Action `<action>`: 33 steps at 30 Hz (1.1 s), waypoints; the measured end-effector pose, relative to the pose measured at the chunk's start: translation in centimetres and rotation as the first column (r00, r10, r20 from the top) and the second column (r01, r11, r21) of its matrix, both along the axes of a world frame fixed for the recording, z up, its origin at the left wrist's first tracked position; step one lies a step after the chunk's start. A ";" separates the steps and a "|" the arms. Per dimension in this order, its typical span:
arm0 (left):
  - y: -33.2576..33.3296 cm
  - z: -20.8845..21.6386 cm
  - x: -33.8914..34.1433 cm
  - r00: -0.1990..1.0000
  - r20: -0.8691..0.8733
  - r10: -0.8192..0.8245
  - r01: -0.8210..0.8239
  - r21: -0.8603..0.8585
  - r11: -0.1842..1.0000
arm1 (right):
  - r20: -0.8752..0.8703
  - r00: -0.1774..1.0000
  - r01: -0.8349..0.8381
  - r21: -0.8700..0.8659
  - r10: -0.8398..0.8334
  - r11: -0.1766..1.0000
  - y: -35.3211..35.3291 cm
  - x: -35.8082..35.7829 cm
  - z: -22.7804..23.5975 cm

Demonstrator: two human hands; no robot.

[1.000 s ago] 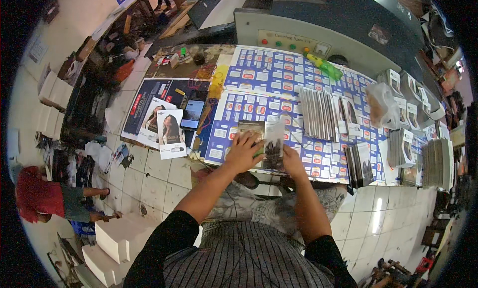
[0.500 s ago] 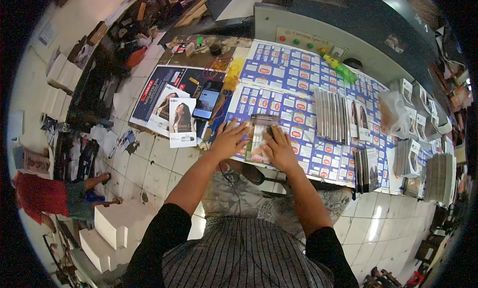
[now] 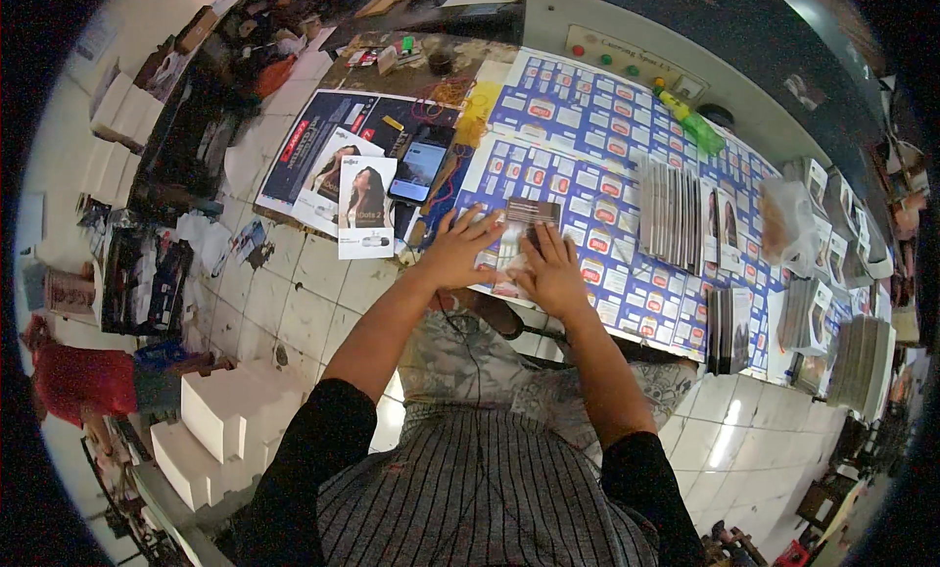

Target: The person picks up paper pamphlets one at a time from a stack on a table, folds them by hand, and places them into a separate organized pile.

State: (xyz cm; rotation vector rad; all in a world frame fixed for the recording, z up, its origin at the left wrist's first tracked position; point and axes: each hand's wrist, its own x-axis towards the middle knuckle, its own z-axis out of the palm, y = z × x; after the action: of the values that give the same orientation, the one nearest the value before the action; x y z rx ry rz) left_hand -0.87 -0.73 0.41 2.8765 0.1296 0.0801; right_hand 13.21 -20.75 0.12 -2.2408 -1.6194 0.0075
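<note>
Our right hand (image 3: 551, 276) has joined our left hand (image 3: 458, 257), seemingly pressing the booklet (image 3: 534, 212) flat. Fingers loosely spread, gripping nothing.

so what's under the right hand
A printed leaflet lies partly under the right hand, on a blue-and-white printed sheet. Whatever the hand covers cannot be seen.

The left hand (image 3: 460, 251) and right hand (image 3: 554, 271) partly hide the printed piece (image 3: 534, 212) beneath them. Left of them, text on the phone (image 3: 421, 170) is too small to read and a person in red (image 3: 90, 383) is blurred; beyond them, the upper edge cuts off a grey machine (image 3: 556, 28).
</note>
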 end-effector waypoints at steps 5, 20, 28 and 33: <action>0.0 0.0 0.0 1.000 -0.029 0.005 -0.006 -0.027 1.000 | 0.020 1.000 0.006 0.003 -0.006 1.000 0.0 0.0 -0.4; 0.3 0.3 0.3 0.993 -0.115 -0.028 0.023 -0.039 0.999 | 0.004 1.000 0.024 -0.011 -0.024 1.000 0.0 -0.1 0.2; 0.7 -0.2 0.3 0.989 -0.138 -0.048 0.047 -0.005 0.999 | -0.004 1.000 0.026 -0.005 -0.026 1.000 0.0 -0.1 0.1; 0.4 1.0 0.6 0.977 -0.204 -0.060 0.064 0.010 0.998 | 0.004 1.000 0.027 -0.019 -0.027 0.999 0.0 -0.1 0.1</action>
State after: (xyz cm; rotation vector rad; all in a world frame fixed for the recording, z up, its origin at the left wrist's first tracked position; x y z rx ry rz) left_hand -0.27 -0.35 1.43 2.8957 0.0777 -0.2266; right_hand 13.13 -20.75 0.24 -2.2782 -1.5971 0.0120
